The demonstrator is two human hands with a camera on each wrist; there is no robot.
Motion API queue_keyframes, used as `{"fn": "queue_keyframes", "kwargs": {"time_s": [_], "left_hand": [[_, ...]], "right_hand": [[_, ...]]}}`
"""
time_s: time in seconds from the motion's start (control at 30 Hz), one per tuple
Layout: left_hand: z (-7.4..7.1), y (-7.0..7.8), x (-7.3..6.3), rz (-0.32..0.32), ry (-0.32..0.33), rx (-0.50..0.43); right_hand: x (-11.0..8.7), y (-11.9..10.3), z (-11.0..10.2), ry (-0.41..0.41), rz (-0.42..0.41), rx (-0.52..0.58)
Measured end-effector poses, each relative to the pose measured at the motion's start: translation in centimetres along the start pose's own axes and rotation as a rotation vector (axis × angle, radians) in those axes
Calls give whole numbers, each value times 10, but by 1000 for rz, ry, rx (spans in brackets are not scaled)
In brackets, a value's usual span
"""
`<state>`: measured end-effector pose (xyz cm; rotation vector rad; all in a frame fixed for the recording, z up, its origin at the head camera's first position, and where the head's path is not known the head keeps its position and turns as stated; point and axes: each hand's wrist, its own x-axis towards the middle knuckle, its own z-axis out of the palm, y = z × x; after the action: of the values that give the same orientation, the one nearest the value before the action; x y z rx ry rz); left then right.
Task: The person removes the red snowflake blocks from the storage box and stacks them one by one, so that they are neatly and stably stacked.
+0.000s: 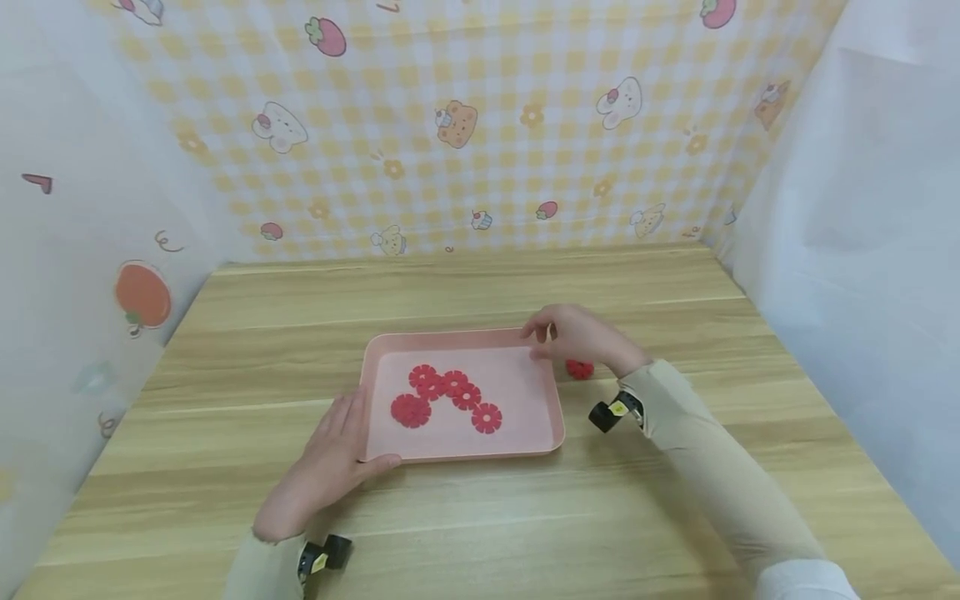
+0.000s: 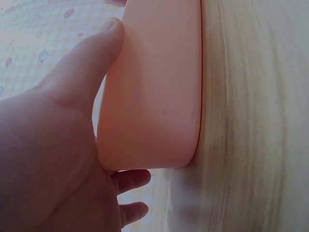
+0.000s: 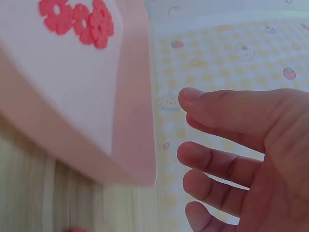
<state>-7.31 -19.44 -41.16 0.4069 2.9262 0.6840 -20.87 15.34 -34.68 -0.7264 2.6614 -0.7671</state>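
A shallow pink tray [image 1: 521, 396] lies on the wooden table, its front wall filling much of the left wrist view. Inside it are several red notched plastic discs [image 1: 487, 418], some overlapping left of the middle. My left hand [image 1: 330, 450] touches the tray's near left corner, fingers along the left side and thumb against the front wall. Above the far right corner is my right hand [image 1: 573, 333], its fingers loosely bent and holding nothing. The right wrist view shows those fingers apart from the tray wall [image 3: 133, 96]. Another red disc [image 1: 580, 369] lies on the table, partly hidden below the right hand.
The wooden table [image 1: 480, 533] extends around the tray on all sides. A yellow checked cloth [image 1: 495, 150] with cartoon prints hangs behind it. Pale sheets [image 1: 862, 167] close off the left and right sides. A small black camera [image 1: 606, 417] sticks out from each wrist.
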Motion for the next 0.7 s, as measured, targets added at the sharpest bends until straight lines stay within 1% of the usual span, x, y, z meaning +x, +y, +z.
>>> {"fn": "queue_keyframes", "kwargs": {"time_s": [0.07,0.2,0.47,0.7], "left_hand": [[-1,0,0,0,1,0],[-1,0,-1,4,-2,-1],[-2,-1,0,-8,-4,0],[-3,0,0,-8,-9,-11]], "right_hand": [[5,-4,2,-5,-31,13],[13,-13,7,-23,-65,35],[25,-22,19,-66,-83,54],[39,-30,33,-127,-101,10]]}}
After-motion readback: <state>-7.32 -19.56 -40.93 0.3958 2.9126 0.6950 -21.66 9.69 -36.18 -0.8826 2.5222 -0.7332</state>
